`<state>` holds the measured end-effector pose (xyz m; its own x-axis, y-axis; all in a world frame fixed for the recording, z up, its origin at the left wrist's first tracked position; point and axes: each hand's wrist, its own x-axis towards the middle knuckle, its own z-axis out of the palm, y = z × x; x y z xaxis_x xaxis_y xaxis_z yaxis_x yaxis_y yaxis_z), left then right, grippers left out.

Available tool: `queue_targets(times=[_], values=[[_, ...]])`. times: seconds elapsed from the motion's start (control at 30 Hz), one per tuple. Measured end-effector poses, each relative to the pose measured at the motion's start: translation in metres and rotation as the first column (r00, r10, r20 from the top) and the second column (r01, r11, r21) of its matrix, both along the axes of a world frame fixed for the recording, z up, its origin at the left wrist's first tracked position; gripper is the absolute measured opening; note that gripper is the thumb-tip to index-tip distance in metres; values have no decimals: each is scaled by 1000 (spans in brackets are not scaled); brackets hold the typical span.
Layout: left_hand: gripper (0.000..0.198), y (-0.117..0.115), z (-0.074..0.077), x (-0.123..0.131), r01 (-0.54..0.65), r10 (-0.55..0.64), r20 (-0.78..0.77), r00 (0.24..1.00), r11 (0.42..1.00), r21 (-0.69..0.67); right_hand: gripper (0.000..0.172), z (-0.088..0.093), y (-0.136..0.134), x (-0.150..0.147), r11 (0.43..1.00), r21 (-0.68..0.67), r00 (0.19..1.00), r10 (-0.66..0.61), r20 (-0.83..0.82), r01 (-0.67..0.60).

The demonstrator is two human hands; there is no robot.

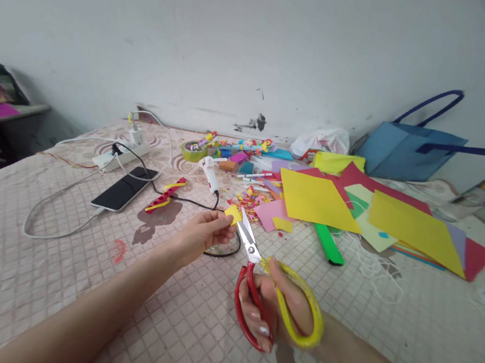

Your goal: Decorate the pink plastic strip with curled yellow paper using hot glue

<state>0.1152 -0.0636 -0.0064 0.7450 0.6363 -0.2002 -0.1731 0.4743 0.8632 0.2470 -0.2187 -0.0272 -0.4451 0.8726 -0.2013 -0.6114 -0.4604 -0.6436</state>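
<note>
My left hand (202,235) pinches a small yellow paper piece (233,213) between thumb and fingers, near the middle of the view. My right hand (275,305) is inside the handles of a pair of scissors (250,246), one handle red and the other yellow. The blades point away from me and are slightly parted, with their tips at the lower right edge of the yellow piece. Just beyond, a white glue gun (210,176) stands on the table.
A phone (124,189) on a cable lies left, near a power strip (123,157). Yellow sheets (319,199), a green cutter (328,244), white string (376,268) and colourful scraps (252,201) lie right. A blue bag (406,150) rests by the wall. Black cord loops near my left hand.
</note>
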Motion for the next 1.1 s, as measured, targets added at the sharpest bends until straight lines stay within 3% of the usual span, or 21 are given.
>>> queue_targets(times=[0.4, 0.83, 1.1], values=[[21, -1, -1, 0, 14, -15, 19, 1000, 997, 73, 56, -3, -1, -3, 996, -34, 995, -75, 65, 77], [20, 7, -5, -1, 63, -65, 16, 998, 994, 89, 57, 0, -5, -6, 989, -81, 987, -111, 119, 121], [21, 11, -4, -3, 101, -101, -9, 995, 987, 125, 59, -4, -6, -5, 993, -65, 994, -97, 59, 101]])
